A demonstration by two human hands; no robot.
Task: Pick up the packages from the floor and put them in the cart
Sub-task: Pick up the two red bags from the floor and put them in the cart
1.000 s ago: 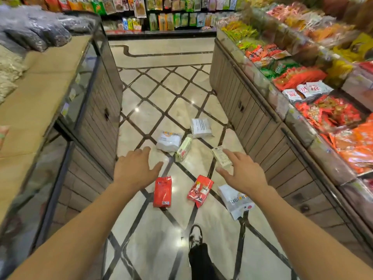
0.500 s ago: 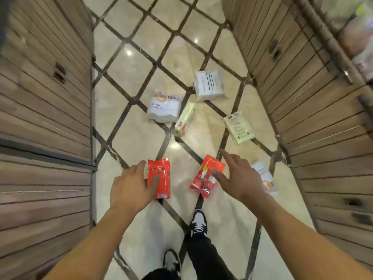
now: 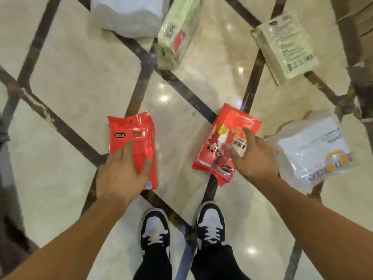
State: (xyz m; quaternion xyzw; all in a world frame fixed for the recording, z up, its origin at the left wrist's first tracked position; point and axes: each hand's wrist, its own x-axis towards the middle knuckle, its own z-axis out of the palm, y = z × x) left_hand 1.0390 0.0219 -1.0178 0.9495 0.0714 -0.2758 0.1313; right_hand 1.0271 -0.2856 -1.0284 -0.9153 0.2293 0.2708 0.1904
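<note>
Head view | left hand spread on red packet | right hand spread on printed red packet | bare floor between.

Shop aisle, glossy tiled floor, sealed snack packets strewn

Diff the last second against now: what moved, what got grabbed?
Both hands dropped to the floor: left hand now lies on the plain red packet, right hand on the printed red packet, neither lifted yet. The camera dipped closer. The white and pale green packages stayed put.
</note>
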